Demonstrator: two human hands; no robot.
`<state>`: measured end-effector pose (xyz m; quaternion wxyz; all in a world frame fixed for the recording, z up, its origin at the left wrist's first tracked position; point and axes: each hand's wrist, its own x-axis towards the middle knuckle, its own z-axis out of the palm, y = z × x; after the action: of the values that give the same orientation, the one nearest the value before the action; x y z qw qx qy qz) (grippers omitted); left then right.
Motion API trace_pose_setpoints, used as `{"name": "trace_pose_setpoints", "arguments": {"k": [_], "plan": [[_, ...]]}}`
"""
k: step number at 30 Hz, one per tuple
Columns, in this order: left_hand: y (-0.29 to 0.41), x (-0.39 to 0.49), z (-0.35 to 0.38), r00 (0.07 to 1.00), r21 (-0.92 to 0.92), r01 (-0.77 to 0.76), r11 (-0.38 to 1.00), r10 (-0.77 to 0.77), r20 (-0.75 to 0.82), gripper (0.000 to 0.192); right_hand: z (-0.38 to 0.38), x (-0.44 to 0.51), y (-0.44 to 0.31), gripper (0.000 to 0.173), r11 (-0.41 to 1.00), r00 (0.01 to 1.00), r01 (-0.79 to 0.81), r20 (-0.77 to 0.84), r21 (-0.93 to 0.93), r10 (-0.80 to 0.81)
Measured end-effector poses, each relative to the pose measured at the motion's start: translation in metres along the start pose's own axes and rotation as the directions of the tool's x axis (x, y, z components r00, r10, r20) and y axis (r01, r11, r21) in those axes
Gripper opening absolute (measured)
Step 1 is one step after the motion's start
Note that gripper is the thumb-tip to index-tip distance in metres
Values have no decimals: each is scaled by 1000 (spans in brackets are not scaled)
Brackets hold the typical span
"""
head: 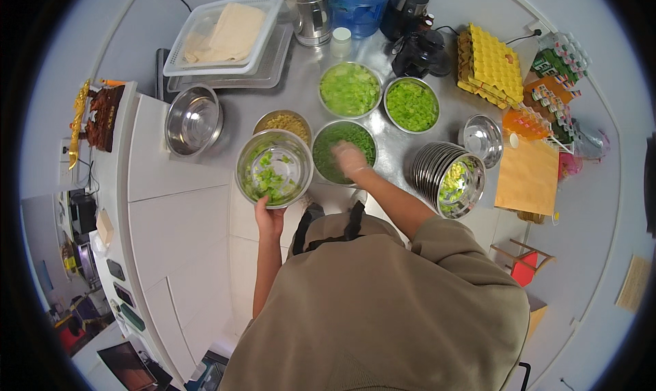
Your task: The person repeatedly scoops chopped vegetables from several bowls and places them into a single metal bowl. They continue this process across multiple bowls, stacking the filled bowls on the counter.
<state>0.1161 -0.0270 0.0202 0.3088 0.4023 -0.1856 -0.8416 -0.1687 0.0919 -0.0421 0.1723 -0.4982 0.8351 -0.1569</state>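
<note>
My left hand (269, 217) grips the near rim of a stainless steel bowl (281, 171), tilted toward me, with some chopped light-green leaves inside. My right hand (351, 160), in a thin clear glove, reaches into a steel bowl of finely chopped dark-green herbs (341, 140). Its fingers are blurred, and what they hold is hidden. Just behind the held bowl, partly covered by it, stands a bowl of minced yellowish food (288, 123). Farther back are two steel bowls of chopped light-green vegetable (350, 89) (412, 105).
A nested stack of steel bowls (435, 175) lies to the right, its front bowl holding green and yellow bits. Empty steel bowls (192, 122) (483, 141) stand at both sides. Yellow egg trays (494, 65), a black kettle (405, 11), a blue water jug (362, 6) and a white basket (223, 34) line the back.
</note>
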Motion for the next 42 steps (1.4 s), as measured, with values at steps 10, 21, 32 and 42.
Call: {"name": "trace_pose_setpoints", "arguments": {"k": [10,21,32,42], "plan": [[-14,-17,4,997,-18,-68,998,67,-50,45,-47,6,18,31,995,994,-66,89,76,60],[6,-10,-4,999,144,-21,989,27,-42,58,-97,7,-111,27,742,989,-34,-86,670,123],[69,3,-118,991,-23,71,997,-73,-109,56,-20,77,-176,29,984,977,153,164,-93,-137],[131,18,-150,993,-25,1,1000,-4,-118,56,55,115,-124,24,958,962,-1,262,-286,79]]}}
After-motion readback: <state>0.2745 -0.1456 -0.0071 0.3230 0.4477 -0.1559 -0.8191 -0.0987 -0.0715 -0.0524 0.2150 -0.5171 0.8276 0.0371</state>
